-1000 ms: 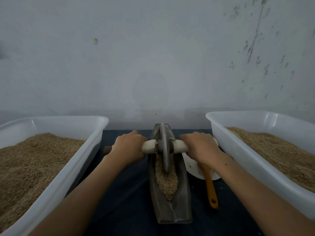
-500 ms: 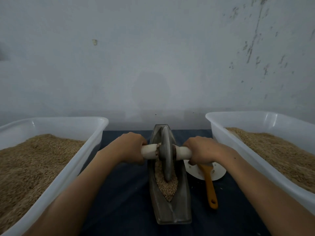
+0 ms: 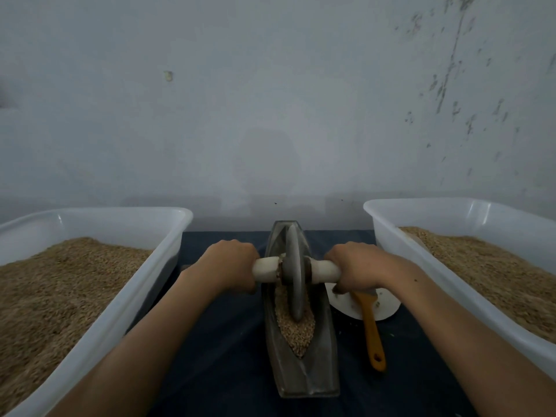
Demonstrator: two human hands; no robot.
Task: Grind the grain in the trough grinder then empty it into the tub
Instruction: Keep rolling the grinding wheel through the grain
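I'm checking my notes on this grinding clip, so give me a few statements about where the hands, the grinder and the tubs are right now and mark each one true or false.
1. The left hand and right hand each grip one end of the white handle on either side of the grinding wheel. True.
2. The trough is empty. False: grain lies in it around the wheel.
3. Both white tubs, the left tub and the right tub, hold grain. True.
4. The orange-handled brush lies left of the trough. False: it lies to the right, partly on a white plate.
5. The right hand holds the brush. False: it grips the handle.
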